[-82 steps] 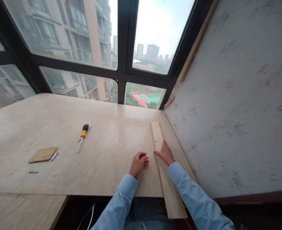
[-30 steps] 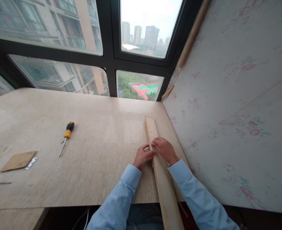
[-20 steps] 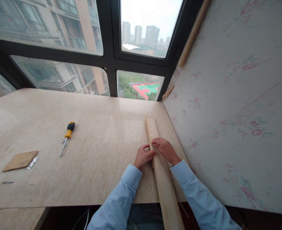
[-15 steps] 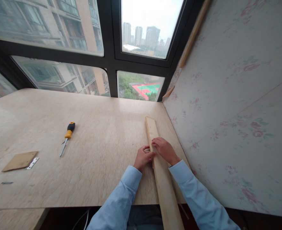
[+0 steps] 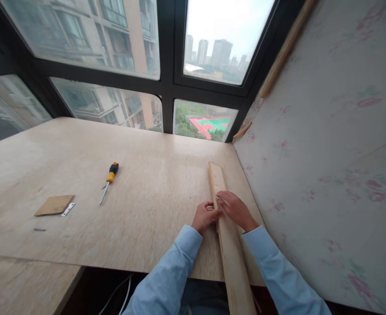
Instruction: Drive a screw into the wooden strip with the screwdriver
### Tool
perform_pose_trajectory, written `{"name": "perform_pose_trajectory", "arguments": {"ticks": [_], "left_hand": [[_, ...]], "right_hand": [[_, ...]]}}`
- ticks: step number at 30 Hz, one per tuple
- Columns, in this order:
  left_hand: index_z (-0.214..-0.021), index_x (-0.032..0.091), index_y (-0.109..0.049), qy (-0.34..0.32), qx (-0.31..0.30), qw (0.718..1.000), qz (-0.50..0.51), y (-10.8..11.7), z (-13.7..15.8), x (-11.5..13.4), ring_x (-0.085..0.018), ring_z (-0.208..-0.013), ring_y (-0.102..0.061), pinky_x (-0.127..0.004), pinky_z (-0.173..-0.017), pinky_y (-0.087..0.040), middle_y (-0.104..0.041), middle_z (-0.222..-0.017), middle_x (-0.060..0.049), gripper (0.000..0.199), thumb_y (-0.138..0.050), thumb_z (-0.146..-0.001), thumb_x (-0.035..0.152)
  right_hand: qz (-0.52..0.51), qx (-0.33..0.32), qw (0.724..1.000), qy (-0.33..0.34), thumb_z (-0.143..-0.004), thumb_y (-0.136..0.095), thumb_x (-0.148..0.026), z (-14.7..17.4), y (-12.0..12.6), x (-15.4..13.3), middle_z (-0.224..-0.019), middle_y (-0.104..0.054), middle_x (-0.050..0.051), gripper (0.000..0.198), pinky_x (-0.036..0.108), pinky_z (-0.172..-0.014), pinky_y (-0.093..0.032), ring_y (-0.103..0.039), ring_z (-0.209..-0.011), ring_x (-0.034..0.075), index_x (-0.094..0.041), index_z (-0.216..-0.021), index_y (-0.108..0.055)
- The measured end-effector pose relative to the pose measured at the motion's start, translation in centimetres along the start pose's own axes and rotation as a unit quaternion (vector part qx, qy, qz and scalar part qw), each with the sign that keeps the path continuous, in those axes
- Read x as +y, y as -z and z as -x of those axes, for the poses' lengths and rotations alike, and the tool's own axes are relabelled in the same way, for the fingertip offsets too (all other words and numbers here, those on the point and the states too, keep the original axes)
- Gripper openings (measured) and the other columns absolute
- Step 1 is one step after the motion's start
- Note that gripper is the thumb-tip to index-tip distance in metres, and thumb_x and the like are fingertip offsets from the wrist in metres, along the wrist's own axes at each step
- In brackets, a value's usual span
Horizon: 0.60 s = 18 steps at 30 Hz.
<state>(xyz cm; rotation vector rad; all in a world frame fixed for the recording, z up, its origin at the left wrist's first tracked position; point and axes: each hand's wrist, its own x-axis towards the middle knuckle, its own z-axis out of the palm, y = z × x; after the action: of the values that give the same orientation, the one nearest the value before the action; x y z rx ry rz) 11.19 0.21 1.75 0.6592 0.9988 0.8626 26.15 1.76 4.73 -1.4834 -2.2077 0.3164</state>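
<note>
A long pale wooden board (image 5: 234, 258) lies lengthwise on the stone ledge, its near end reaching past the front edge. Against its left side my left hand (image 5: 206, 217) is closed, thumb and fingers pinched together. From the right, my right hand (image 5: 237, 211) rests over the board, fingertips bent together at the same left edge. Small dark or metallic spots show between the fingertips, but what they pinch is too small to make out. Far to the left lies a screwdriver (image 5: 110, 177) with a black and yellow handle.
On the ledge (image 5: 140, 227) at left are a thin brown wooden piece (image 5: 54, 205), a white metal plate with holes (image 5: 68, 209) and a small screw-like piece (image 5: 39, 229). Dark-framed windows (image 5: 167, 87) stand behind; a floral wall (image 5: 304, 175) bounds the right. A pale cable (image 5: 124, 292) hangs below the front edge.
The view has turned slightly left, so everything sits further right in the picture. My right fingertips have shifted slightly at the board's edge; both hands stay at the same spot on it.
</note>
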Motion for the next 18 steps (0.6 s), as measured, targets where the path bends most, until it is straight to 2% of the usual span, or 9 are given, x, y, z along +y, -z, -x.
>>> {"name": "perform_pose_trajectory", "arguments": {"ticks": [6, 13, 16, 18], "left_hand": [[-0.092, 0.014, -0.058, -0.011, -0.001, 1.000, -0.011, -0.1, -0.4, -0.7, -0.013, -0.055, -0.057, -0.022, -0.050, -0.045, -0.060, -0.060, 0.002, 0.035, -0.070, -0.059, 0.013], [-0.088, 0.012, -0.063, -0.040, -0.006, 0.999, -0.037, -0.1, -1.3, -1.9, -0.010, -0.046, -0.046, -0.020, -0.044, -0.034, -0.054, -0.052, 0.004, 0.029, -0.067, -0.059, 0.012], [-0.088, 0.013, -0.064, -0.043, -0.005, 0.998, -0.043, -0.2, -1.2, -1.8, -0.012, -0.050, -0.050, -0.022, -0.047, -0.037, -0.057, -0.057, 0.002, 0.030, -0.068, -0.058, 0.011], [-0.085, 0.013, -0.064, -0.058, 0.003, 0.996, -0.061, -0.3, -0.9, -1.7, -0.014, -0.055, -0.053, -0.023, -0.051, -0.039, -0.058, -0.059, 0.001, 0.028, -0.070, -0.058, 0.010]], "right_hand": [[0.026, -0.023, 0.999, -0.008, -0.089, -0.047, -0.024, -0.3, 0.1, 0.0, -0.105, -0.067, 0.008, 0.018, 0.040, -0.093, -0.046, -0.060, -0.102, 0.023, -0.022, -0.088, -0.065], [0.044, -0.043, 0.998, -0.012, -0.085, -0.046, -0.032, -0.5, 0.9, 0.2, -0.103, -0.069, 0.011, 0.020, 0.044, -0.089, -0.049, -0.063, -0.098, 0.026, -0.023, -0.083, -0.064], [0.028, -0.023, 0.999, -0.033, -0.082, -0.049, -0.036, -2.3, 1.3, -1.3, -0.103, -0.069, 0.013, 0.021, 0.046, -0.085, -0.051, -0.064, -0.097, 0.028, -0.022, -0.085, -0.064], [-0.028, -0.022, 0.998, -0.056, -0.081, -0.051, -0.040, -4.1, 1.1, -3.8, -0.103, -0.069, 0.012, 0.025, 0.043, -0.079, -0.053, -0.065, -0.094, 0.027, -0.022, -0.089, -0.065]]}}
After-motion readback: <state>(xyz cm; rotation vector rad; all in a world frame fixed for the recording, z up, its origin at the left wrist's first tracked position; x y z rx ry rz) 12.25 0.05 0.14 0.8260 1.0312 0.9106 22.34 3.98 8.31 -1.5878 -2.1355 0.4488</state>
